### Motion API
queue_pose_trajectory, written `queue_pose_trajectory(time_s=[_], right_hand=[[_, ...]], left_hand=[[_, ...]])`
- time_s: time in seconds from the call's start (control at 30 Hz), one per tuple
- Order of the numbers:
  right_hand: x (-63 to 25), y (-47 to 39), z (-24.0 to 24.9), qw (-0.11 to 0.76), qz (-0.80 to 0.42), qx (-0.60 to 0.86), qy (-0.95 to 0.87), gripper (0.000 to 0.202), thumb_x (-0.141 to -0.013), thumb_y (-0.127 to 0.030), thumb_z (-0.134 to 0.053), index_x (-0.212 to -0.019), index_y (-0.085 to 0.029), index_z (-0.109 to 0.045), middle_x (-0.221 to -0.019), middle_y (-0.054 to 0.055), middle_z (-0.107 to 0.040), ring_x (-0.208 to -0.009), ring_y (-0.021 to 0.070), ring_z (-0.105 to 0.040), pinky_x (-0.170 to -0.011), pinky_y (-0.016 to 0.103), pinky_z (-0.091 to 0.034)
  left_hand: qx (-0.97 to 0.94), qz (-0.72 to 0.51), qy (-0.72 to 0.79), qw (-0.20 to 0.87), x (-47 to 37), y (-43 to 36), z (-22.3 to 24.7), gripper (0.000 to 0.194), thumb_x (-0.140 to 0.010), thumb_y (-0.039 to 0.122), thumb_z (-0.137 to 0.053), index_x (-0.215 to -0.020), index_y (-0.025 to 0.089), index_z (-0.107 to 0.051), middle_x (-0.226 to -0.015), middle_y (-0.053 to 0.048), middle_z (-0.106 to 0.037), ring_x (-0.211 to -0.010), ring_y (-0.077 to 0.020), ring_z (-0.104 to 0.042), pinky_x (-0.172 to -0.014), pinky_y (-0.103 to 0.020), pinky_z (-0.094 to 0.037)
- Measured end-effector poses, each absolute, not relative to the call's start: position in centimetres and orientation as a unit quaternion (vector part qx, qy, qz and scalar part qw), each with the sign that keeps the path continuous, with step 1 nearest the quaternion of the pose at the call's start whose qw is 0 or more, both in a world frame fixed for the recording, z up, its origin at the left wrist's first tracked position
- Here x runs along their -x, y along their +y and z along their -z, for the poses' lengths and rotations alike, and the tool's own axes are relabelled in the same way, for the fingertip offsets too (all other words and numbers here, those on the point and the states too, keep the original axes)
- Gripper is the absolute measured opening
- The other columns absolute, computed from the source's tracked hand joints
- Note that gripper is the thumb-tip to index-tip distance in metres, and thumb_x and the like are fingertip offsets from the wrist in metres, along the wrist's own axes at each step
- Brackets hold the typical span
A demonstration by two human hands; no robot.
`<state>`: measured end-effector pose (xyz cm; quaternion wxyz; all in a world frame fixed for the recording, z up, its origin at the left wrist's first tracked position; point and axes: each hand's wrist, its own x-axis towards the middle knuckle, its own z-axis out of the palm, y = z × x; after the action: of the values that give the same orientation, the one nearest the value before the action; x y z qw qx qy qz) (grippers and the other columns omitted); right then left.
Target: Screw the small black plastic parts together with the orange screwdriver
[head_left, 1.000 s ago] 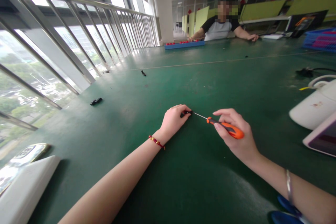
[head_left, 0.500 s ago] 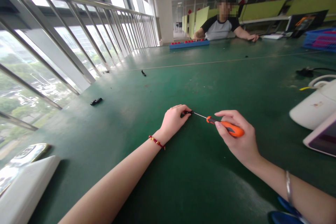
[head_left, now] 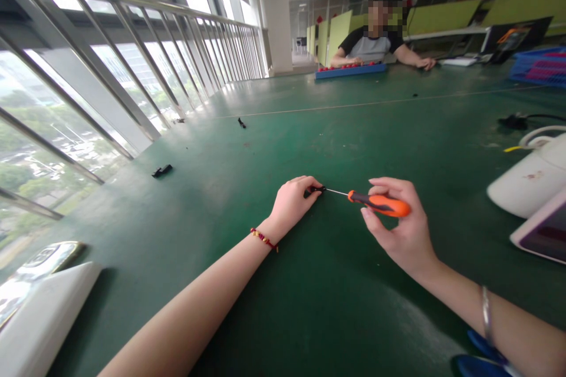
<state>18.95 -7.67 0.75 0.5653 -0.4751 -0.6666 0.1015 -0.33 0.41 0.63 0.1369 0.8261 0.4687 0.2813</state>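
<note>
1 orange-and-black screwdriver [head_left: 391,207], thin silvery shaft [head_left: 336,192], small black part [head_left: 317,189]

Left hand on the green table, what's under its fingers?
Under the left hand, a small black part pokes out, meeting the shaft of the orange screwdriver. The fingers cover the rest of it, and the table directly beneath the hand can't be seen.

The left hand [head_left: 298,201] covers part of a black piece [head_left: 317,189]; I cannot make out how the tip of the screwdriver [head_left: 389,207] meets it. A white box [head_left: 46,315] runs off the left edge, a basket [head_left: 537,68] off the right. Pixelation masks the head of a person [head_left: 371,46] opposite. The right forearm [head_left: 460,294] partly hides a blue object [head_left: 476,366].
</note>
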Motion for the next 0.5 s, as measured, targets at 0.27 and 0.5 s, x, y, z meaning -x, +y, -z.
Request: queue_pose_trajectory(time_s=[0.27,0.5], right_hand=[[-18.82,-7.84,-1.04,0.523,-0.109,0.485,-0.692,0.014,-0.081,-0.029,-0.061,-0.094,-0.024,-0.057,-0.075,0.001,-0.063,-0.070,0.0180,-0.059,-0.067,0.033,-0.048],[-18.96,-7.75,-0.96,0.531,-0.152,0.486,-0.678,0.021,-0.081,-0.028,-0.060,-0.101,-0.023,-0.054,-0.065,-0.003,-0.055,-0.059,0.0155,-0.055,-0.060,0.030,-0.047]], left_hand=[[-0.826,-0.283,0.468,0.136,0.30,0.39,-0.59,0.013,-0.082,0.020,-0.058,-0.091,0.022,-0.068,-0.093,0.000,-0.072,-0.084,-0.0161,-0.065,-0.076,-0.027,-0.051],[-0.827,-0.282,0.467,0.138,0.34,0.47,-0.57,0.013,-0.082,0.021,-0.058,-0.091,0.022,-0.068,-0.094,0.000,-0.072,-0.085,-0.0158,-0.065,-0.077,-0.027,-0.051]])
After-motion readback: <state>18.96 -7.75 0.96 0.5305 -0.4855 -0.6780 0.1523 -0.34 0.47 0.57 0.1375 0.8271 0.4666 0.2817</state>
